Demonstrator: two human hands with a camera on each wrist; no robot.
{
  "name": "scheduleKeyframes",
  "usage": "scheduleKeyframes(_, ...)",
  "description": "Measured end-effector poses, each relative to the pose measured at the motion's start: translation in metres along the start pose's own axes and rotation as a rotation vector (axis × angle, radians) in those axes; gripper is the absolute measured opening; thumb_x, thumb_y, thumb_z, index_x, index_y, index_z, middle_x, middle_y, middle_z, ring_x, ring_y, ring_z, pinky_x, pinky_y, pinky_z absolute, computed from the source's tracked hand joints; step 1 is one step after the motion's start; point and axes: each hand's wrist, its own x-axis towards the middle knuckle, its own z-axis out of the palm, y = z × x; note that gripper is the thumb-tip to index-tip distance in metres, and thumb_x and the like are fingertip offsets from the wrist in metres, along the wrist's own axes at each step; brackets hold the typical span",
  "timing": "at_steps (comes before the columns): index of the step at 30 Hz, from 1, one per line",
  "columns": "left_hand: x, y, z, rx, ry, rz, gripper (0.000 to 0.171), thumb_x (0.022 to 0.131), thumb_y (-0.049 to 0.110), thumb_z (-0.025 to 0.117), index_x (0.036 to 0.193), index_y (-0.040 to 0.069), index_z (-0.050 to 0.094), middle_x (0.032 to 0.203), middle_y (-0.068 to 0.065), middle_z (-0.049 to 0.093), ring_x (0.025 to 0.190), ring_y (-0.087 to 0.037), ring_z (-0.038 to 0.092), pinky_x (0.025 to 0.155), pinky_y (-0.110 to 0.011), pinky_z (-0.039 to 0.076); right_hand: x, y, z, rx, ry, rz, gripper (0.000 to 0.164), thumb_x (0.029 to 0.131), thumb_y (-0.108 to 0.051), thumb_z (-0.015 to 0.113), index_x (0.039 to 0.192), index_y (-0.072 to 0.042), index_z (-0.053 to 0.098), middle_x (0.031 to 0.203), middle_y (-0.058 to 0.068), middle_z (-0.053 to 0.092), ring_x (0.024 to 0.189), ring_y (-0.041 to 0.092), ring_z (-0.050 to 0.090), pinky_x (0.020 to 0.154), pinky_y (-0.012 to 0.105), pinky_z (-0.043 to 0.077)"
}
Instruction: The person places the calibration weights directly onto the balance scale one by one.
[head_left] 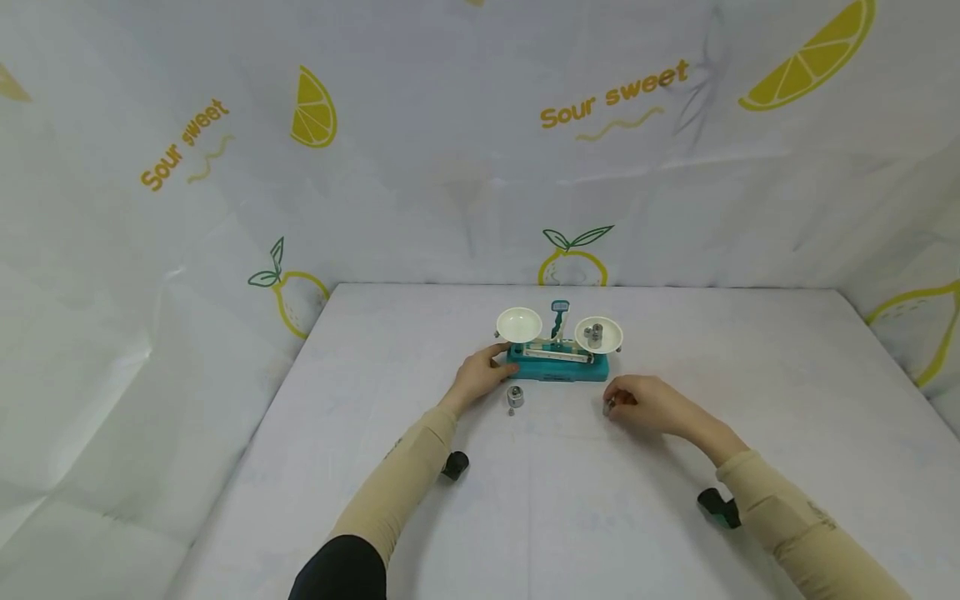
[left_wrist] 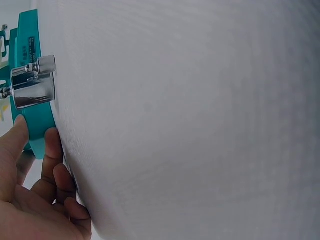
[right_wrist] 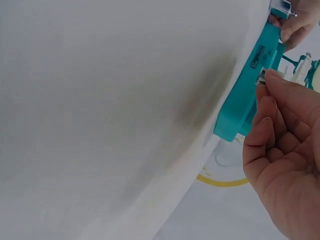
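A teal balance scale stands toward the back of the table. My left hand grips the left end of its base, thumb on top and a fingertip low on the side in the left wrist view. Pinched between thumb and index finger of my right hand is a small metal weight, in front of the scale's right end. Several metal weights sit in the right pan, while the left pan is bare. A larger shiny weight and a small one stand before the base.
White cloth covers the table. Behind it hangs a white sheet printed with lemons and words. Black wrist-worn devices show beneath both forearms.
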Motion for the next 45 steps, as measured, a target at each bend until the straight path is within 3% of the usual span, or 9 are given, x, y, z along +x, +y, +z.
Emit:
scheduleKeyframes(12, 0.000, 0.000, 0.000, 0.005, -0.001, 0.002, 0.054, 0.089, 0.041, 0.059, 0.137, 0.021, 0.046, 0.103, -0.009, 0.068, 0.088, -0.018, 0.062, 0.077, -0.034, 0.049, -0.004, -0.006, -0.024, 0.003, 0.181, -0.070, 0.018, 0.086, -0.011, 0.065, 0.103, -0.003, 0.065, 0.086, 0.002, 0.065, 0.079, 0.011, 0.056, 0.068, 0.025, 0.049)
scheduleKeyframes(27, -0.001, 0.001, -0.001, -0.011, 0.000, 0.002, 0.053, 0.089, 0.040, 0.061, 0.137, 0.020, 0.047, 0.099, -0.007, 0.068, 0.084, -0.015, 0.060, 0.073, -0.030, 0.047, 0.007, -0.018, -0.046, -0.014, 0.327, -0.041, 0.020, 0.087, -0.008, 0.063, 0.106, 0.001, 0.064, 0.087, 0.009, 0.064, 0.079, 0.019, 0.056, 0.068, 0.028, 0.048)
scheduleKeyframes(45, 0.001, -0.001, -0.001, -0.012, -0.002, 0.010, 0.053, 0.088, 0.040, 0.061, 0.137, 0.022, 0.048, 0.097, -0.007, 0.068, 0.083, -0.014, 0.059, 0.074, -0.030, 0.046, 0.033, -0.013, -0.046, -0.060, 0.361, 0.011, 0.023, 0.089, -0.009, 0.060, 0.108, 0.003, 0.064, 0.089, 0.014, 0.061, 0.081, 0.024, 0.053, 0.064, 0.029, 0.043)
